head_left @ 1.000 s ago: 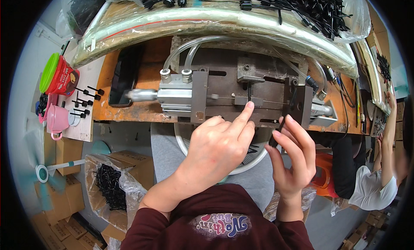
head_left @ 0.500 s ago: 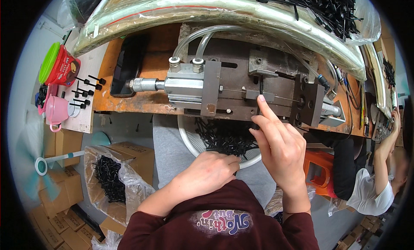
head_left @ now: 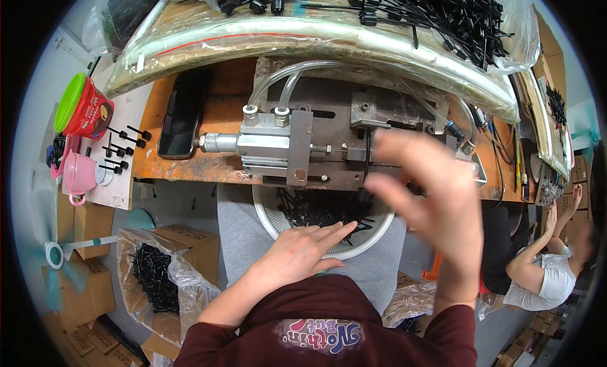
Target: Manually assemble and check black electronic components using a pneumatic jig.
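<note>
My left hand (head_left: 306,248) lies palm down at the near rim of a white basket (head_left: 260,212), its fingers stretched out over the dark parts inside. Those are thin black plastic stems with thicker ends (head_left: 303,209). Blurred by motion, my right hand (head_left: 436,190) hovers in front of the metal clamping fixture, thumb and forefinger spread with nothing visible between them. Just left of its fingertips, one black stem (head_left: 368,152) sits in the fixture, beside a small metal block (head_left: 355,154). A silver air cylinder (head_left: 265,145) is mounted on the fixture's left side.
A black phone (head_left: 179,123) lies on the orange workbench (head_left: 148,167). Loose black parts, a red tub (head_left: 95,114) and a pink cup (head_left: 81,172) stand at the left. A plastic-wrapped shelf (head_left: 253,41) holds more stems. A co-worker (head_left: 544,278) is at right.
My right hand has drawn back from the stem to the right, its fingers spreading. My left hand's fingers have straightened out over the basket. The view has shifted slightly.
</note>
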Tool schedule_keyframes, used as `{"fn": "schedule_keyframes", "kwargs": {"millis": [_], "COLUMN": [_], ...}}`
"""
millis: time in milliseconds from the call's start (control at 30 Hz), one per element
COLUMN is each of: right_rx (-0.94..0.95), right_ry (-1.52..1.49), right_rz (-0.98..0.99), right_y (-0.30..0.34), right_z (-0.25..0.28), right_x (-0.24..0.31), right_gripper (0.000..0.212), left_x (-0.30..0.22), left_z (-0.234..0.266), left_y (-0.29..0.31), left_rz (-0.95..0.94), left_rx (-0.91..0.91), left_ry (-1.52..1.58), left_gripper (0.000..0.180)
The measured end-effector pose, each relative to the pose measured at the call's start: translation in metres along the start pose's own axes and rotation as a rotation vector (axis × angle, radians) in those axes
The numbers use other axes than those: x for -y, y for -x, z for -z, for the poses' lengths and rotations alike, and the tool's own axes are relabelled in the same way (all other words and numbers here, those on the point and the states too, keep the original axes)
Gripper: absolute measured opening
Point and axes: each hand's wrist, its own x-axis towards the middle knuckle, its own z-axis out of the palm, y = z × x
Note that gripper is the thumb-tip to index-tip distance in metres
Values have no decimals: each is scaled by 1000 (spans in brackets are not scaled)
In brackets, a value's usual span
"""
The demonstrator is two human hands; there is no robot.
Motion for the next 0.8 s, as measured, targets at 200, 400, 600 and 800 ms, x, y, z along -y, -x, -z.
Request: {"fn": "schedule_keyframes", "kwargs": {"millis": [200,400,600,800], "right_rx": [-162,237,386,219], "right_ry": [432,674,523,519], "right_rz": [86,-43,-150,-114], "right_y": [-112,-184,-197,-193], "right_z": [45,19,33,53], "right_x": [-40,-80,-84,-92], "right_gripper": [28,34,28,22], "left_x": [1,0,2,0], "left_z": [-3,0,5,3], "left_y": [9,14,18,17], "left_rz": [3,-18,-10,-8], "left_rx": [70,116,93,95], "left_ry": [116,292,263,281], "left_gripper": [72,70,68,68]}}
